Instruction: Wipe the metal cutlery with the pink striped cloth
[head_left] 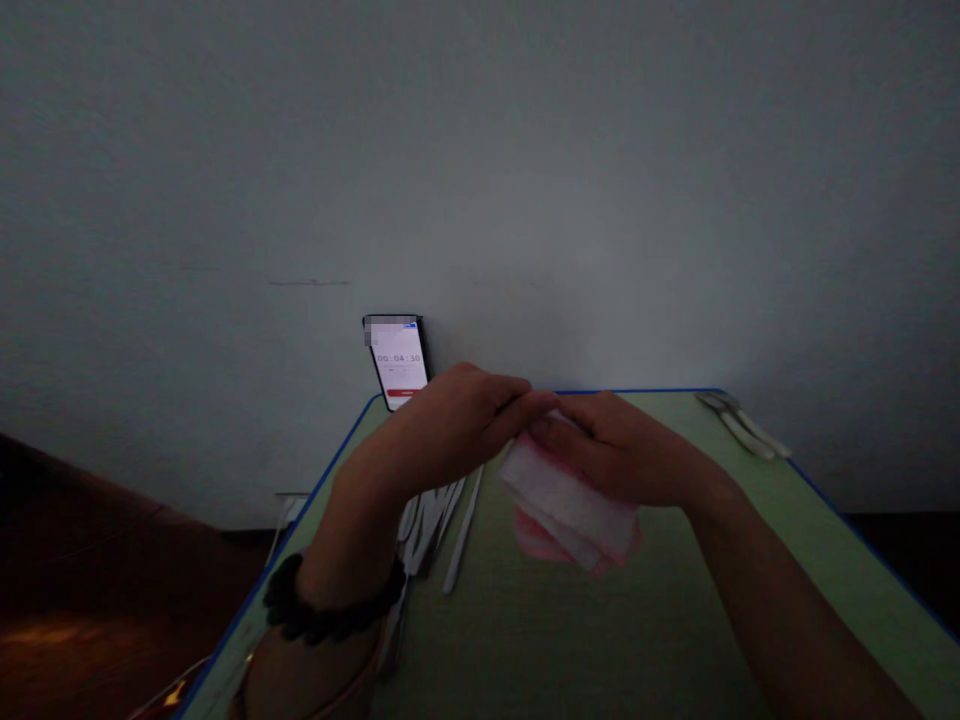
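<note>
Both my hands meet over the middle of a green table [675, 640]. My right hand [622, 450] is closed round a folded white and pink cloth or napkin [566, 510], held just above the table. My left hand [457, 420], with a dark bead bracelet [322, 610] on its wrist, pinches the top edge of the same cloth with its fingertips. Several white utensils [442, 520] lie on the table under my left wrist.
A phone [400, 362] leans against the grey wall at the table's far left corner and shows a timer. Two pale utensils [742, 425] lie at the far right corner. The table has a blue rim [862, 530]. Dark floor lies to the left.
</note>
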